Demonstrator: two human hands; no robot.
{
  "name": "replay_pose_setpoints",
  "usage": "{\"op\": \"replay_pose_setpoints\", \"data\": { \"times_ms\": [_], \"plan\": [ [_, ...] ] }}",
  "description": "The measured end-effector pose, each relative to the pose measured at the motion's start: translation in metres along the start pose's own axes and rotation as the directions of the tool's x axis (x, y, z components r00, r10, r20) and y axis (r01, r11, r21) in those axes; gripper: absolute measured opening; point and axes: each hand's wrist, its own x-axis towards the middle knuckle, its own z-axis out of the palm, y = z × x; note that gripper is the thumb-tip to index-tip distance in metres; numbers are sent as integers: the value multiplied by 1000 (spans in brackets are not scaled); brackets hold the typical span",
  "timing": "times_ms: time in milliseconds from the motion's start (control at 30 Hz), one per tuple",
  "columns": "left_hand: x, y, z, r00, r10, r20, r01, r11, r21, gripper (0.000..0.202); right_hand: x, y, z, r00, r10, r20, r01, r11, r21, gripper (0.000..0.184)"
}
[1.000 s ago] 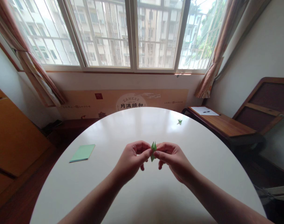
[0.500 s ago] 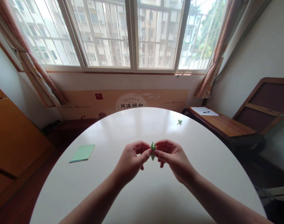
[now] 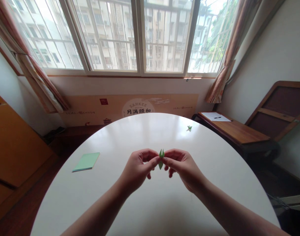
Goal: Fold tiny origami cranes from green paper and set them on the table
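A small piece of folded green paper [image 3: 161,164] is held up between both hands above the white round table [image 3: 150,206]. Two pointed tips rise from its top, and one point hangs below. My left hand [image 3: 141,165] pinches its left side between thumb and forefinger. My right hand [image 3: 181,164] grips the right side the same way, so the thumbs almost meet. The fingertips cover the middle of the paper. Farther back on the right lies a small folded green paper figure [image 3: 189,128], apart from both hands.
A stack of square green paper [image 3: 86,161] lies on the table's left side. Beyond the right edge is a wooden side table [image 3: 243,131] bearing a white sheet [image 3: 211,116] and a pen [image 3: 217,117]. Behind the table a printed banner [image 3: 162,105] runs under the window.
Both hands keep their pinch on the green paper. Its two upper tips look slightly farther apart; otherwise the view has only shifted a little.
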Motion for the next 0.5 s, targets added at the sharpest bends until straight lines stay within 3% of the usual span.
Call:
{"op": "replay_pose_setpoints", "data": {
  "times_ms": [500],
  "plan": [
    [1,-2,-2,1000,13,0,-13,1000,17,27,-2,-2,-2,998,-55,39,60,987,-148,26]
  ]
}}
